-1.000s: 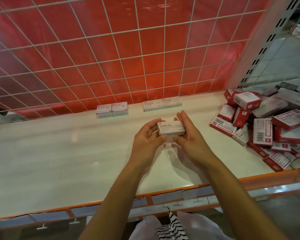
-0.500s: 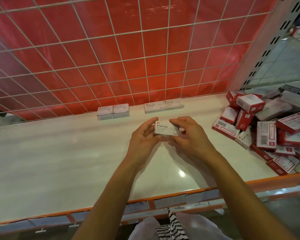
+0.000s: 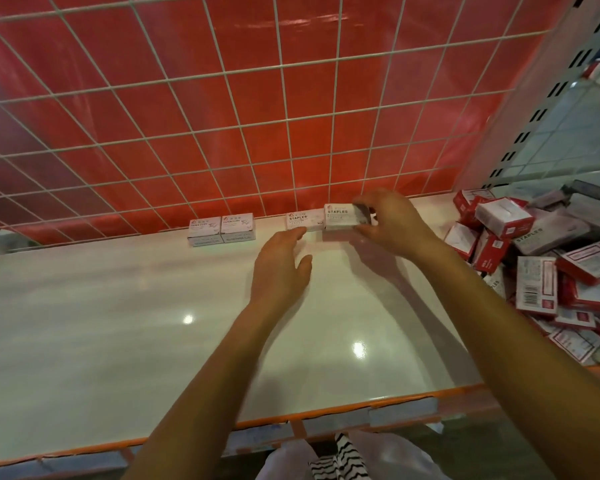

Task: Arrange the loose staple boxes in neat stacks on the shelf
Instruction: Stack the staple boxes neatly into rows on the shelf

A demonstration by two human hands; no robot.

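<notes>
Near side first: the glossy white shelf point(image 3: 153, 323) is seen with loose staple boxes point(image 3: 534, 265) heaped at its right. The left hand point(image 3: 281, 268) is held flat and empty, fingertips by the shelved staples box point(image 3: 303, 220). Just right of it, the held staples box point(image 3: 340, 218) is pinched at its right end by the right hand point(image 3: 392, 223), long axis kept left-right along the wire grid point(image 3: 222, 116) at the far edge. Whether it's set down yet can't be told.

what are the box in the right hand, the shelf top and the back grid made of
Staple box: printed matte cardboard, by its crisp folded edges. Shelf top: glossy white, likely coated metal or laminate; it mirrors lamps. Back grid: thin white-coated wire, probably steel.
</notes>
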